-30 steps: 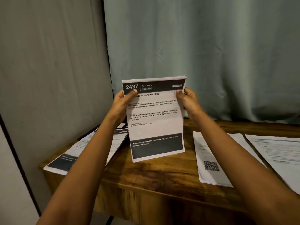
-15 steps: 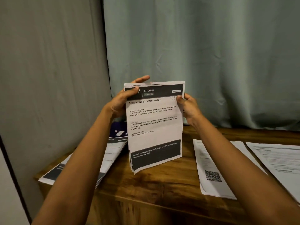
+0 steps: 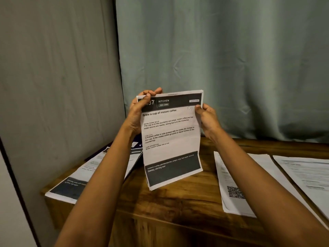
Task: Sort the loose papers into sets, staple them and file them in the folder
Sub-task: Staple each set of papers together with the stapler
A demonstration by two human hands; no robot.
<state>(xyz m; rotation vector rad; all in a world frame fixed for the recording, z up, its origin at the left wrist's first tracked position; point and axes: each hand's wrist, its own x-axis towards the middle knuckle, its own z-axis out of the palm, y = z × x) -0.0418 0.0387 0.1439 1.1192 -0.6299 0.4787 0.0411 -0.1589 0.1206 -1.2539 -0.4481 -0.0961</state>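
- The left hand point(image 3: 140, 113) pinches the top left corner of the bundle of papers point(image 3: 170, 139). Its thumb lies across the dark header and its fingers point(image 3: 154, 91) curl over the top edge from behind.
- The right hand point(image 3: 207, 119) grips the right edge just under the header, thumb on the front, the other fingers hidden behind the sheets.
- The bundle stands upright between the two hands, slightly tilted, over the middle of the table point(image 3: 178, 204). I cannot tell whether its lower corner touches the wood.
- I reckon the sheets are being squared up for stapling. Both grips sit at the top, so the lower half hangs free. The back sheets could fan out or slip, and a staple would then catch them crooked or miss one.
- So tight a pinch may crease the corner, just where a staple would likely go.
- A dropped sheet could land on the pile point(image 3: 80, 180) at the left, or on the sheet with the square code point(image 3: 236, 182) at the right, and mix the sets.
- No stapler shows, so one hand must let go to fetch it. That is when the bundle is likeliest to slide.
- A second ago the header number was fully readable, with the left thumb beside it. Now the thumb covers its first digits and the fingers hook over the top. The bundle also reaches lower over the table.
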